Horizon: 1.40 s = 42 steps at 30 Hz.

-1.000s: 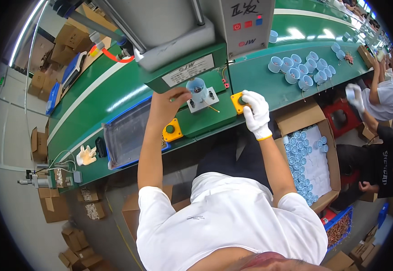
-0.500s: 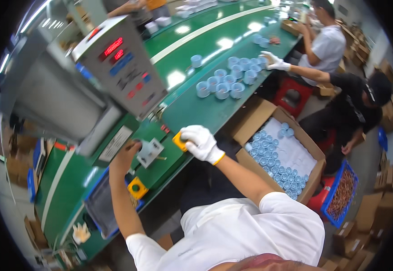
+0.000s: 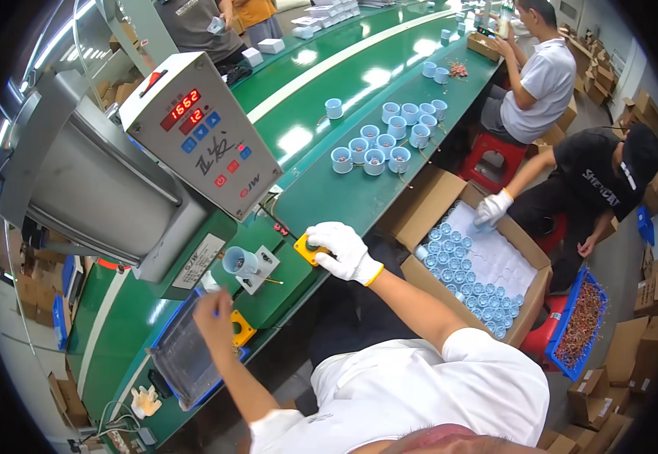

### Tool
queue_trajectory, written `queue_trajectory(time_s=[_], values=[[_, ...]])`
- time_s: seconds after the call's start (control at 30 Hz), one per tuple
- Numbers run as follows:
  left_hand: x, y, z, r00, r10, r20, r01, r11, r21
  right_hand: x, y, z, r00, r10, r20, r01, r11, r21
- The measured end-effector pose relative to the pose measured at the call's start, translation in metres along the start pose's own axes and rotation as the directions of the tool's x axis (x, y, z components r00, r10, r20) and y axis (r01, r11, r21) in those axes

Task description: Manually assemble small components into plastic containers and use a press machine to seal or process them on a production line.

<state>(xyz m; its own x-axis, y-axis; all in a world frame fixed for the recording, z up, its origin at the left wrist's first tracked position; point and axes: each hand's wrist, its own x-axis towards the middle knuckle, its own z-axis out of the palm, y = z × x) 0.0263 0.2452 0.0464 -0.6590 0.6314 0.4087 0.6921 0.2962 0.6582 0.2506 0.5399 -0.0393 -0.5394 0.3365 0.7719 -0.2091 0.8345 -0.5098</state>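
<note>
A light blue cup (image 3: 240, 262) with small parts inside stands on a pale metal fixture plate (image 3: 266, 265) under the grey press. My bare left hand (image 3: 213, 314) is smeared by motion between that cup and a yellow push-button box (image 3: 243, 329); its fingers cannot be made out clearly. My right hand (image 3: 344, 253), in a white glove, is closed over another yellow push-button box (image 3: 305, 249), its fingers on the top around the button. A thin wire sticks out beside the fixture.
The press's control box (image 3: 202, 125) rises at left. A blue-rimmed tray (image 3: 185, 356) and a loose glove (image 3: 146, 402) lie nearer. Several blue cups (image 3: 374, 160) stand on the green bench. At right, an open carton (image 3: 420, 198) holds more cups; a co-worker's gloved hand (image 3: 493, 208) reaches in.
My left hand has drawn back from the cup at the fixture toward the nearer yellow box. My right hand stays on its box. The co-worker's gloved hand moved from the bench cups to the carton.
</note>
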Motion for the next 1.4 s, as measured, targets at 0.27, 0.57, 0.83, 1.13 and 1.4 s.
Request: queue_trajectory(time_s=[0.27, 0.57, 0.83, 1.13, 1.4], values=[[-0.087, -0.019, 0.009, 0.982, -0.030, -0.186, 0.070, 0.975, 0.211, 0.026, -0.008, 0.009, 0.995, -0.092, -0.044, 0.089, 0.994, -0.060], [-0.095, -0.031, -0.021, 0.991, 0.136, -0.011, -0.124, 0.932, 0.342, 0.019, -0.002, 0.020, 0.998, -0.066, -0.004, 0.066, 0.998, 0.010], [-0.111, -0.102, -0.045, 0.969, -0.244, -0.039, 0.231, 0.838, 0.494, 0.003, 0.015, 0.021, 0.988, 0.119, -0.100, -0.101, 0.981, 0.167], [-0.104, -0.090, -0.047, 0.934, -0.329, 0.142, 0.290, 0.927, 0.239, 0.000, 0.006, 0.022, 0.984, 0.140, -0.113, -0.123, 0.981, 0.148], [-0.107, -0.093, -0.042, 0.979, -0.201, 0.016, 0.192, 0.954, 0.228, -0.003, 0.006, 0.025, 0.973, 0.206, -0.106, -0.185, 0.967, 0.174]])
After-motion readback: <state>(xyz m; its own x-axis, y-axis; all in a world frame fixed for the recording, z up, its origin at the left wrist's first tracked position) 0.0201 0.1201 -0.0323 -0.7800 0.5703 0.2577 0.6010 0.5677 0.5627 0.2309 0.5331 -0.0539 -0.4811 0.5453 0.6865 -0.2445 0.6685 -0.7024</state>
